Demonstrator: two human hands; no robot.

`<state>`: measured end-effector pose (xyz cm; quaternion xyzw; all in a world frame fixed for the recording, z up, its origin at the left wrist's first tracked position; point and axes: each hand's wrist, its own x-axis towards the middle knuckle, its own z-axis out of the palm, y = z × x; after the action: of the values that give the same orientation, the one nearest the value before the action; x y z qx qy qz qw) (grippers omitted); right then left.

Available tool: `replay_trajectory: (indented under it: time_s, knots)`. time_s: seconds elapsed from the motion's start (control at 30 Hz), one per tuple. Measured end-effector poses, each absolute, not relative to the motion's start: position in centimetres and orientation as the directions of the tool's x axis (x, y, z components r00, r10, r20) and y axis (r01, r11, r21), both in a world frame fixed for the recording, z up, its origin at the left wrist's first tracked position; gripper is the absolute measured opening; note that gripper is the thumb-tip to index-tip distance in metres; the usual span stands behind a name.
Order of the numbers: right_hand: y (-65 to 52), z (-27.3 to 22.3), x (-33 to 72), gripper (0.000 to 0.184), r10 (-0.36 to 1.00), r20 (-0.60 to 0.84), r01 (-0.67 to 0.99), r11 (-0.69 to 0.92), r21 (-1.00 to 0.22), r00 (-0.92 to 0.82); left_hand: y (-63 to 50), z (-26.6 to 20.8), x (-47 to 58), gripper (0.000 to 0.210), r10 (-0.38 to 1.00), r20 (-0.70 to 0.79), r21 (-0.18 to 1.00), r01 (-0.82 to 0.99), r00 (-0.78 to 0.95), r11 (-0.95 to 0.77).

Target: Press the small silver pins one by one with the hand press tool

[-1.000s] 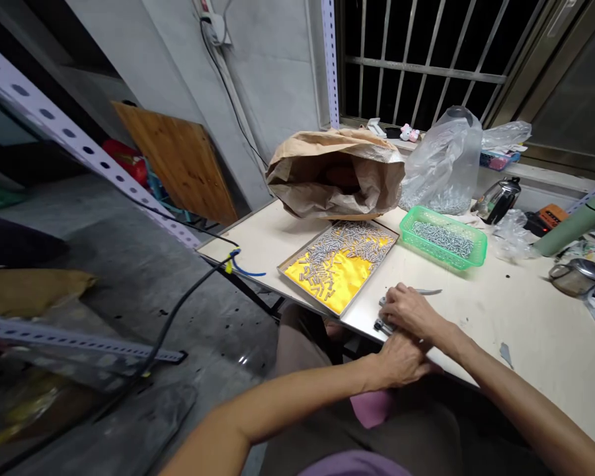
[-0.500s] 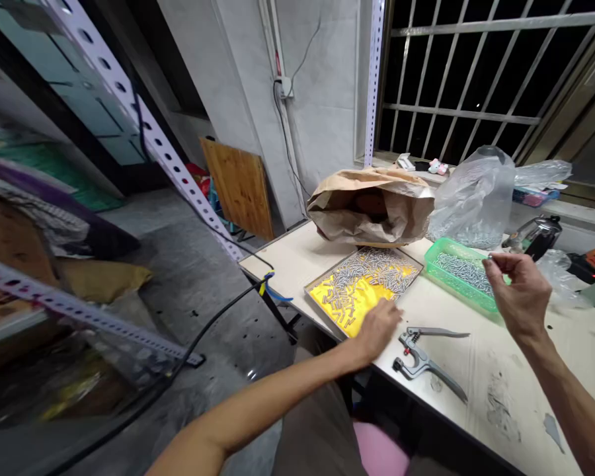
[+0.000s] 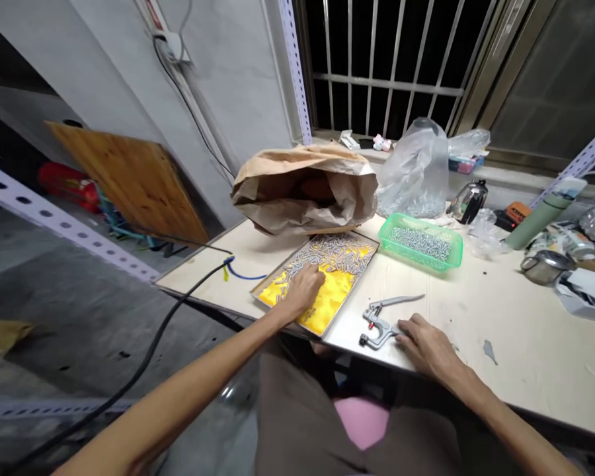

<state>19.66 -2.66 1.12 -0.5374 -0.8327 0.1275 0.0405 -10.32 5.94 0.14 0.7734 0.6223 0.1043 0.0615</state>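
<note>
The left hand rests open among small metal pins in the yellow-lined metal tray; the right hand loosely covers the grey metal hand pliers, while the green plastic basket further right holds more pins.

Single head camera, looking forward-down over table, near, slightly tilted.

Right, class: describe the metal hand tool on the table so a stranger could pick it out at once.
Start at the pale table under the barred window. Near its front edge, right of the yellow-lined tray, lie the grey pliers, touched by the right hand. They are the only long-handled tool there.
</note>
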Motion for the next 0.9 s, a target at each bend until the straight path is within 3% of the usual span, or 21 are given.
replay_trajectory:
  time_s: [0.07,0.13,0.23,0.37,0.6,0.9]
  knots:
    - [-3.7,1.1,19.0,0.021,0.916,-0.144,0.922,0.35,-0.167,-0.374,5.0,0.9,-8.8,0.018,0.983,0.071,0.465,0.866,0.17,-0.183]
    - [-3.8,1.2,18.6,0.022,0.919,-0.192,0.938,0.33,-0.103,-0.345,3.7,1.2,-6.7,0.018,0.982,-0.052,0.704,0.704,0.184,-0.094]
    - [-3.4,1.5,18.4,0.022,0.91,-0.238,0.94,0.336,-0.061,-0.341,1.6,0.7,-3.7,0.024,0.921,-0.296,0.84,0.528,0.252,0.125]
    - [-3.4,1.6,18.5,0.02,0.907,-0.252,0.94,0.337,-0.048,-0.338,0.4,-0.2,-1.9,0.025,0.869,-0.439,0.804,0.532,0.23,0.266]
    - [-3.6,1.2,18.6,0.019,0.912,-0.23,0.94,0.335,-0.055,-0.339,1.6,0.7,-2.0,0.019,0.896,-0.387,0.667,0.737,0.219,0.108]
    - [-3.7,1.0,18.5,0.019,0.915,-0.22,0.939,0.341,-0.029,-0.339,2.3,0.1,-2.1,0.037,0.829,-0.478,0.685,0.714,0.291,0.145]
